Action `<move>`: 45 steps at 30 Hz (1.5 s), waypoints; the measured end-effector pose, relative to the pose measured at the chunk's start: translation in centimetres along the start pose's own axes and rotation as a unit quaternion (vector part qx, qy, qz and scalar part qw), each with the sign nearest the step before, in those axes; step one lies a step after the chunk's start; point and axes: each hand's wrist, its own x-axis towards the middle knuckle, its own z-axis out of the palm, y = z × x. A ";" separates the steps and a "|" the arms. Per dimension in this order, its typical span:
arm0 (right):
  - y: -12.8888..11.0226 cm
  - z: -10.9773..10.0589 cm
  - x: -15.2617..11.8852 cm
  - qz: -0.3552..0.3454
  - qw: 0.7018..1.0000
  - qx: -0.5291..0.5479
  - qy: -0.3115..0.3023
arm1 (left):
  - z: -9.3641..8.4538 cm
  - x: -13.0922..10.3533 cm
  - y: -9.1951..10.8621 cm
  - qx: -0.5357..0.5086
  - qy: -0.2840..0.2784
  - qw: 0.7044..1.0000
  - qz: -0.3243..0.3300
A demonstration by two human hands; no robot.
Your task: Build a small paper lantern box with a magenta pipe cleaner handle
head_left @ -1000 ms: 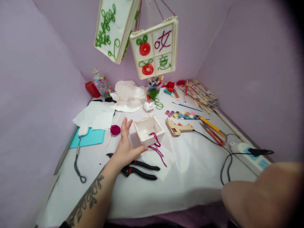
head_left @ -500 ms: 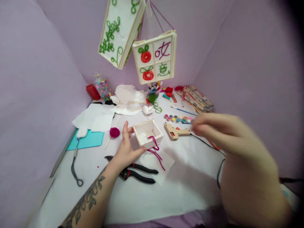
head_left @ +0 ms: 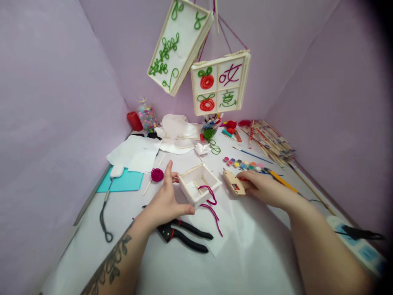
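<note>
A small open white box framed with wooden sticks (head_left: 199, 187) sits mid-table, a magenta cord (head_left: 211, 200) trailing out of it onto the paper. My left hand (head_left: 167, 200) cups the box's near-left side, thumb and fingers spread against it. To the right, my right hand (head_left: 260, 187) is closed around the handle of a tan glue gun (head_left: 233, 182), which lies just right of the box with its nozzle pointing away.
Black pruning shears (head_left: 184, 235) lie in front of the box. A magenta coil (head_left: 157, 175), a paint strip (head_left: 245, 164), yellow-handled scissors (head_left: 284, 182), bundled sticks (head_left: 273, 139) and a power strip (head_left: 356, 243) ring the work area. Two decorated lantern panels (head_left: 219, 84) hang overhead.
My right hand came in from the lower right, crossed the table and closed on the glue gun. My left hand stayed against the box. The view shifted slightly.
</note>
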 end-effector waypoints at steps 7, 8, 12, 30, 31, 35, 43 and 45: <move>-2.7 -0.6 -1.8 -0.090 0.909 0.406 0.036 | -0.8 0.5 1.0 -0.081 -0.043 0.993 -0.070; -3.4 -0.2 -1.8 -0.099 0.896 0.432 0.032 | -0.7 0.6 1.2 -0.084 -0.058 0.992 -0.079; -6.5 1.0 -1.7 -0.123 0.909 0.399 0.008 | -0.7 0.5 2.1 -0.109 -0.102 0.983 -0.108; -11.1 -1.2 -0.8 -0.127 0.957 0.260 0.003 | -0.8 -1.1 5.4 0.150 -0.010 0.989 0.004; -11.0 -1.1 -0.7 -0.125 0.957 0.261 -0.002 | -0.8 -1.1 5.3 0.155 -0.002 0.988 0.001; -10.8 -0.8 -0.4 -0.124 0.960 0.251 -0.014 | -0.9 -1.0 5.0 0.134 0.009 0.991 -0.024; -11.3 -0.9 0.5 -0.149 0.972 0.181 -0.020 | -1.0 -0.9 4.8 0.070 -0.021 0.993 -0.089; -11.4 -0.9 0.7 -0.154 0.973 0.168 -0.022 | -1.1 -1.0 4.9 0.068 -0.023 0.993 -0.090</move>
